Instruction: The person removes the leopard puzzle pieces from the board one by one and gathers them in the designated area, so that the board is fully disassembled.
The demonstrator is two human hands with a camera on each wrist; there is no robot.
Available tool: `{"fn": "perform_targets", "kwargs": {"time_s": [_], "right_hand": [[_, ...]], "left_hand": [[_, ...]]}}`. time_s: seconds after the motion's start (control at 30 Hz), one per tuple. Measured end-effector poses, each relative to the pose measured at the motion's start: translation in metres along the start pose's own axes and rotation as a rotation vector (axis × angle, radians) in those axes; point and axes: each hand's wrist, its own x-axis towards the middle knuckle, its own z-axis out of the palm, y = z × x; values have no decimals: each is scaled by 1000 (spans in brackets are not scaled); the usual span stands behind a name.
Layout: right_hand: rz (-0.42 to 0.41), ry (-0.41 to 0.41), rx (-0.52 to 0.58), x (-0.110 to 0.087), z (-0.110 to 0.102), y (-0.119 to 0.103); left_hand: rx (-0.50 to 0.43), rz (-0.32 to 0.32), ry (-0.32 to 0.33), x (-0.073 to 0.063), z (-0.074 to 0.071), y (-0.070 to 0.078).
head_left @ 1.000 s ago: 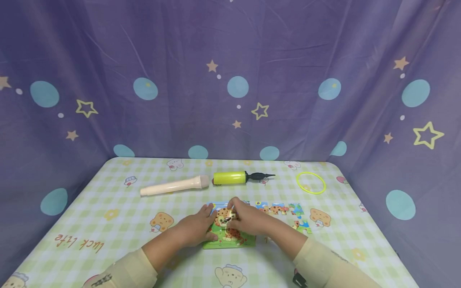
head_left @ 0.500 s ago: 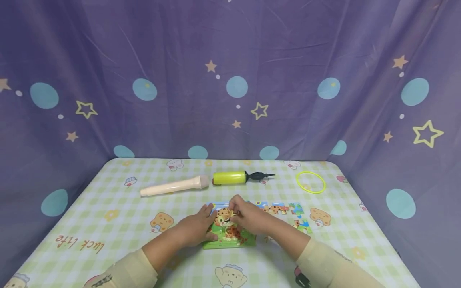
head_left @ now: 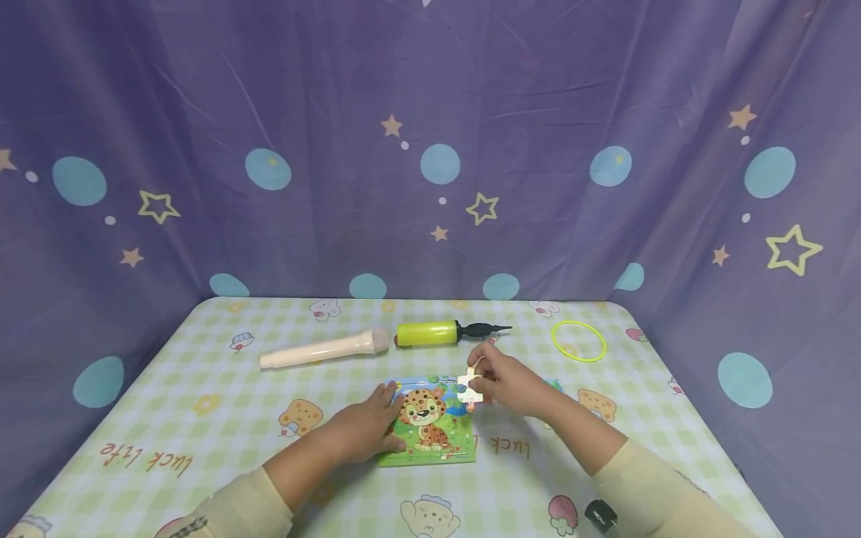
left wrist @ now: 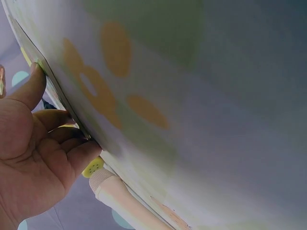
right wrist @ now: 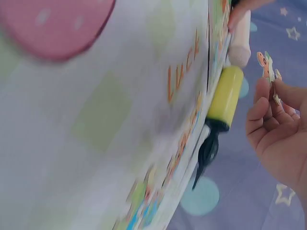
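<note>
Head view: your right hand (head_left: 513,382) pinches a raised jigsaw piece (head_left: 466,391), likely light, stiff and best held by its edges, near the leopard puzzle (head_left: 425,459)'s upper right corner, while your left hand (head_left: 366,427), fingers spread, steadies its left edge.

At the left fingers (head_left: 386,394), the puzzle board (head_left: 413,456) was green and blue with an orange, dark-spotted leopard (head_left: 430,436); the piece (head_left: 465,393) in the right fingers (head_left: 484,354) showed creamy white, the pump (head_left: 427,333) beyond them yellow and black.
</note>
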Motion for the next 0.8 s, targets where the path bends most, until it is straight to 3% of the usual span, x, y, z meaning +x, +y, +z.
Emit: {"fn": "perform_targets", "kwargs": {"time_s": [0.2, 0.37, 0.7, 0.8], "right_hand": [[80, 21, -4, -15, -20, 17], [143, -11, -14, -28, -30, 30], [238, -79, 16, -45, -29, 55], [272, -63, -22, -46, -27, 58]], "left_hand": [[-4, -6, -6, 0, 0, 0], [-9, -12, -5, 1, 0, 0], [-3, -15, -8, 2, 1, -2], [-4, -14, -8, 2, 0, -1]]}}
